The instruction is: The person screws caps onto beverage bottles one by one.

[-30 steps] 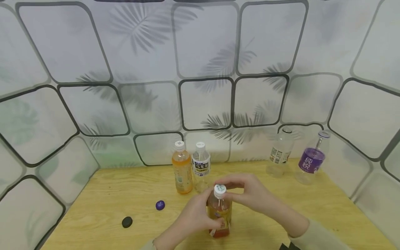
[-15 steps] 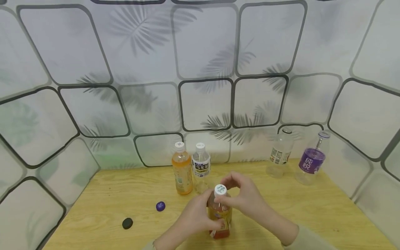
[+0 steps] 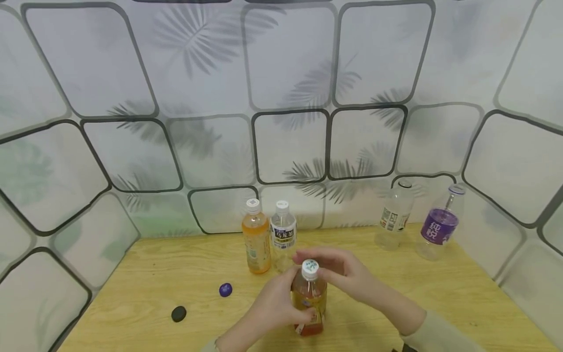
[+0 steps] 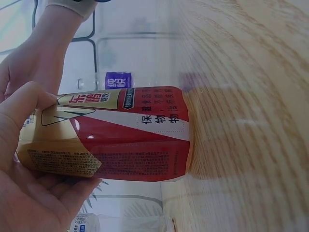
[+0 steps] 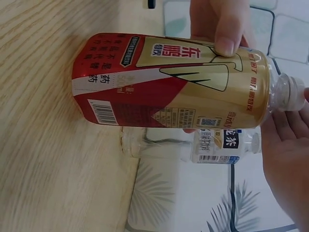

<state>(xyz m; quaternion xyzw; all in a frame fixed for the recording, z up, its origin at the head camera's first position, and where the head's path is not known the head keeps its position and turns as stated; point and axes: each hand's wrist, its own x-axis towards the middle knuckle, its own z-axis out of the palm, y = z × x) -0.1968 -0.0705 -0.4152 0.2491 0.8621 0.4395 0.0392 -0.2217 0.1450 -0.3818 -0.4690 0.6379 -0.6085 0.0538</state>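
Observation:
A drink bottle (image 3: 310,303) with a red and gold label stands upright near the front of the table, reddish liquid inside. My left hand (image 3: 273,300) grips its body from the left, thumb across the front and fingers behind, as the right wrist view shows. At the top, my right hand (image 3: 354,277) holds the white bottle cap (image 3: 310,268), thumb against its near right side and fingers reaching round behind. The cap sits on the neck. In the left wrist view the label (image 4: 130,140) faces the camera, its base right at the wooden table (image 4: 251,130).
Behind stand an orange drink bottle (image 3: 256,242) and a clear bottle (image 3: 283,237), both white-capped. A clear bottle (image 3: 394,215) and a purple-labelled bottle (image 3: 439,226) stand at back right. A purple cap (image 3: 226,290) and a black cap (image 3: 178,313) lie to the left.
My right hand turns about the cap: half a second ago its thumb lay across the front, now it is back on the right side. The left hand and bottle stay put.

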